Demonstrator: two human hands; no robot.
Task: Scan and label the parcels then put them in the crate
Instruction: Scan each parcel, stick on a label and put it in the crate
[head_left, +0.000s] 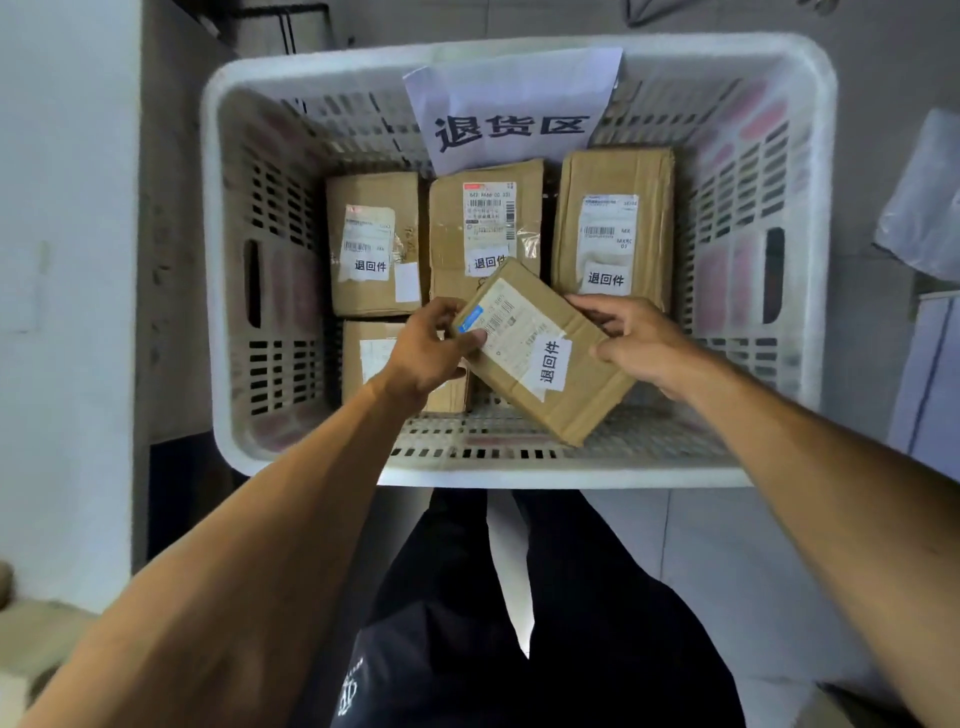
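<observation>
Hands first: left hand (431, 353) pinches the near-left edge of a brown cardboard parcel (545, 353), thumb on top by the blue strip of its shipping label, fingers curled under. Right hand (639, 343) clamps the opposite long edge, fingers bent over the top face. Between them the parcel hangs tilted and turned at an angle, inside the white crate (519, 473), above its slotted floor and over the near row. On its face sits a barcode label, print too small to read, and a white sticker (551, 364) reading 退回件.

Moving outward, four more parcels lie flat in the crate. Far row: left box (374, 244), middle box (485, 228) and right box (613, 228), each with a barcode label and its own 退回件 sticker. The held parcel's far corner overlaps the middle box. Near left, a fourth box (363, 358) lies partly hidden under the left wrist; its label is unreadable.

Up on the crate's far wall leans a paper sign (511, 114), bold characters 退货区.
</observation>
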